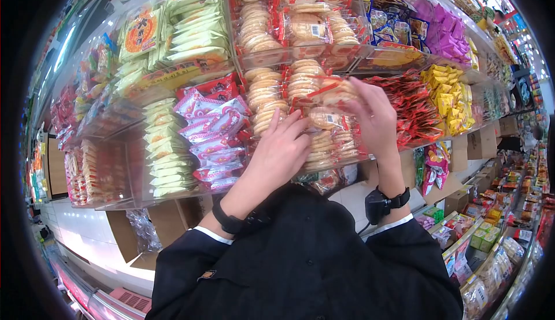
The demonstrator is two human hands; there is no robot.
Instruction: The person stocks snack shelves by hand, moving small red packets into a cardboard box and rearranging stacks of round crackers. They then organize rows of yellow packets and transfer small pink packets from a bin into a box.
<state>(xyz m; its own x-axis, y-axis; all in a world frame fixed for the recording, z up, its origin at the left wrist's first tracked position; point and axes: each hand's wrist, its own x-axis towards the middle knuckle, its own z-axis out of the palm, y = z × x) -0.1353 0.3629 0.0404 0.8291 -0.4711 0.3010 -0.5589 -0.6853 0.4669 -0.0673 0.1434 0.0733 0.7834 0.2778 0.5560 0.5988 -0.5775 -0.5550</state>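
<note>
My right hand [377, 116] pinches a clear, red-edged packet of round rice crackers [334, 93], lifted just above the display bin. My left hand [281, 147] lies with its fingers stretched out over stacked rice cracker packets [265, 96] in the same bin, its fingertips touching them. Between the two hands another cracker packet [326, 119] with a barcode label lies flat. More packets [321, 149] stand in stacks below it, nearer my body.
Clear bin walls [300, 55] separate the goods. Purple-and-white snack bags [214, 129] and pale green packets [166, 147] fill bins at left. Red packets [407, 103] and yellow bags [448, 97] lie at right. Open cardboard boxes [130, 233] stand beneath the shelf.
</note>
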